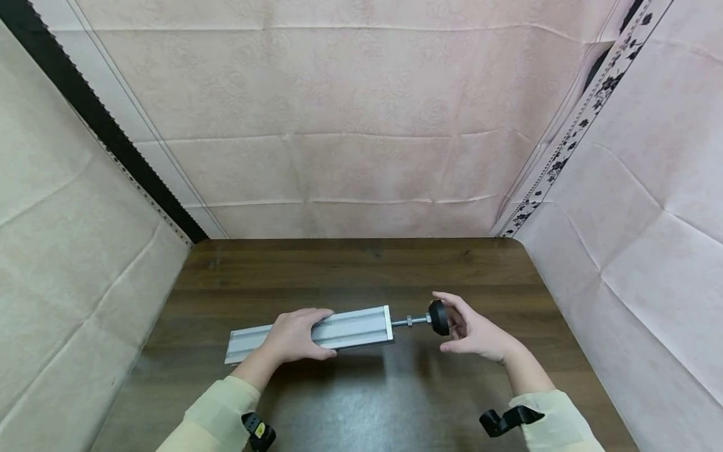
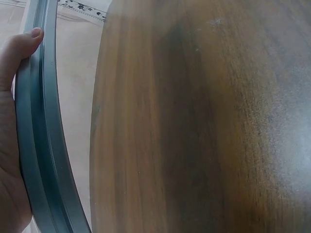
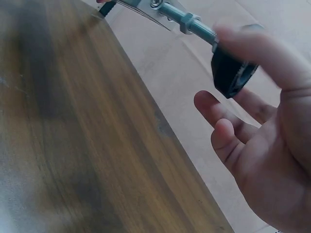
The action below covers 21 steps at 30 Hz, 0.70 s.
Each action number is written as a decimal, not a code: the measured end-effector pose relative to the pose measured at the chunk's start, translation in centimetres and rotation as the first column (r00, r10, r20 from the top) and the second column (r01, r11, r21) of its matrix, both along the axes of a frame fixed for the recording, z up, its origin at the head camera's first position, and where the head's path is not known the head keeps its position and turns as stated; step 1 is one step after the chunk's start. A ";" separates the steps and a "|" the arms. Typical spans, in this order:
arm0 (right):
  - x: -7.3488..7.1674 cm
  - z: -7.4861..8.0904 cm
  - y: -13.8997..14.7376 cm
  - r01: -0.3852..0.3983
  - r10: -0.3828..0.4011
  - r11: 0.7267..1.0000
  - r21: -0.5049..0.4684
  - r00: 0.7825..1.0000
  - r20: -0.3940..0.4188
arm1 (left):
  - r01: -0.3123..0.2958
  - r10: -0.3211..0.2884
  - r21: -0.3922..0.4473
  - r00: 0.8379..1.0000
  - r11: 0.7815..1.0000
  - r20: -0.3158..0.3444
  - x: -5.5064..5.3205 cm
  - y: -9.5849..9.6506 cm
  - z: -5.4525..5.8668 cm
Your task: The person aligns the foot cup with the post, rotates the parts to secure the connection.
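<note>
A silver-grey aluminium profile (image 1: pixel 356 328) lies lengthwise across the front of my view, raised over the wooden table. My left hand (image 1: pixel 296 336) grips it near its middle, thumb on the near side and fingers over the far side. In the left wrist view the thumb presses on the grooved profile (image 2: pixel 46 121). From the profile's right end plate comes a threaded rod (image 1: pixel 415 321) with a hex nut (image 3: pixel 187 22) and a black round foot (image 1: pixel 439 317). My right hand (image 1: pixel 477 329) is around the foot with fingers loosely bent and spread, the thumb below it.
The brown wooden tabletop (image 1: pixel 361 270) has its far edge against a pale cloth wall (image 1: pixel 361 176). Cloth walls also rise at the left (image 1: pixel 73 251) and right (image 1: pixel 632 207). Black camera mounts (image 1: pixel 511 419) sit on the sleeves.
</note>
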State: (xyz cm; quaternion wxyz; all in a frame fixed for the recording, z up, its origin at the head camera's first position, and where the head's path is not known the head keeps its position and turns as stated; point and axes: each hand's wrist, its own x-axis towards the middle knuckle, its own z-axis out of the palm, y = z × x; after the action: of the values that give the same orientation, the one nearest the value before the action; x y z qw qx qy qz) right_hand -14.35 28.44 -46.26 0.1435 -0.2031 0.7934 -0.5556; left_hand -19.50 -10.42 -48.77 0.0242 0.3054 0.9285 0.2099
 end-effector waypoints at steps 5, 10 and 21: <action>0.0 0.0 -0.4 -0.007 0.007 1.000 -0.003 1.000 -0.001 | 0.006 -0.006 -0.003 1.000 1.000 0.009 -0.1 -0.1 -0.1; -0.2 0.3 -0.6 -0.005 0.006 1.000 -0.025 1.000 0.021 | 0.008 -0.008 0.005 1.000 1.000 0.015 0.0 -0.2 0.1; -0.4 0.3 -0.4 0.014 -0.014 1.000 -0.002 1.000 0.000 | 0.017 -0.017 0.004 1.000 1.000 -0.002 0.1 -0.2 -0.2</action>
State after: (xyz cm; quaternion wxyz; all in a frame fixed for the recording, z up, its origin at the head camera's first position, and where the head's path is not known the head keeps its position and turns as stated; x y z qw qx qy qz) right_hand -14.74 28.04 -46.00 0.1393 -0.1974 0.7943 -0.5575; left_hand -19.39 -10.57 -48.94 0.0245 0.3134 0.9255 0.2112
